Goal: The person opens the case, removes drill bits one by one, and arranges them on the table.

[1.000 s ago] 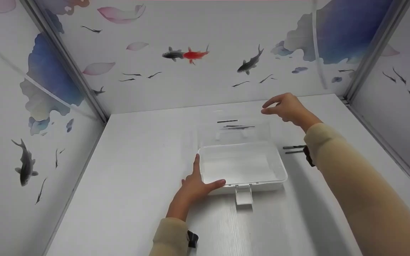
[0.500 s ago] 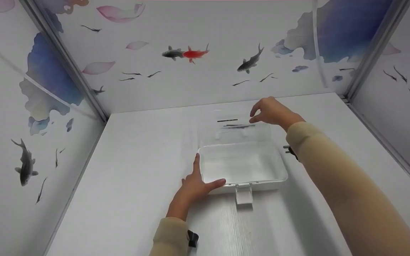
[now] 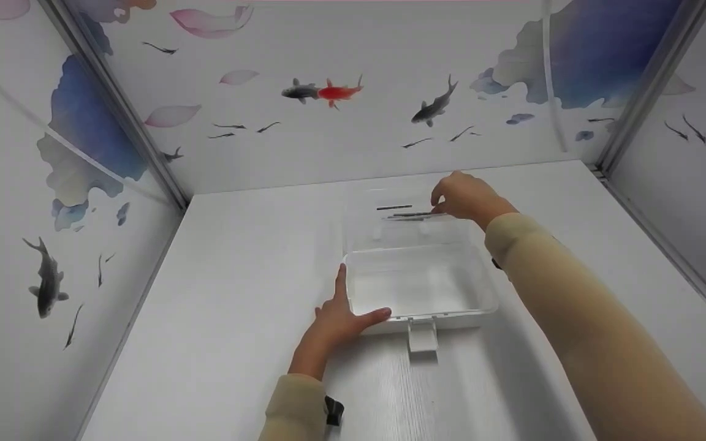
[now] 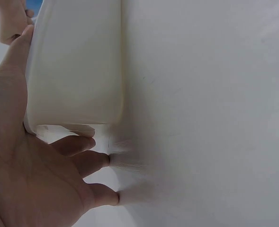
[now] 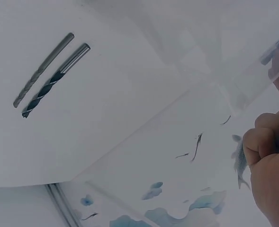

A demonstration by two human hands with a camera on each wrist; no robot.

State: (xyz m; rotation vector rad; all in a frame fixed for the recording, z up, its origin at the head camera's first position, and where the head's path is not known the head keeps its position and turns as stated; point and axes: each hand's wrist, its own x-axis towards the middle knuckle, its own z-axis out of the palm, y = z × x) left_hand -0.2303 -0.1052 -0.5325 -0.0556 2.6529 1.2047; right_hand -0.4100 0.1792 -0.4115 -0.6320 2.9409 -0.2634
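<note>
A white box (image 3: 420, 282) stands with its front latch hanging down and its clear lid (image 3: 359, 233) folded back. My left hand (image 3: 333, 321) spreads around its near left corner, thumb on the front rim; in the left wrist view the fingers lie along the box wall (image 4: 77, 61). Behind the box, my right hand (image 3: 469, 199) pinches the right end of a thin dark drill bit (image 3: 411, 214) with thumb and forefinger. Another thin bit (image 3: 394, 207) lies just behind it. Whether these bits lie in the lid or on the table I cannot tell.
Two larger drill bits (image 5: 56, 80) lie side by side on the white table (image 3: 236, 294), right of the box; in the head view the right arm hides them. Patterned panels (image 3: 353, 141) enclose the table at the back and sides.
My right hand has moved left and down from the right of the lid to the thin bits, and its fingertips have closed on one. The left hand keeps its place on the box.
</note>
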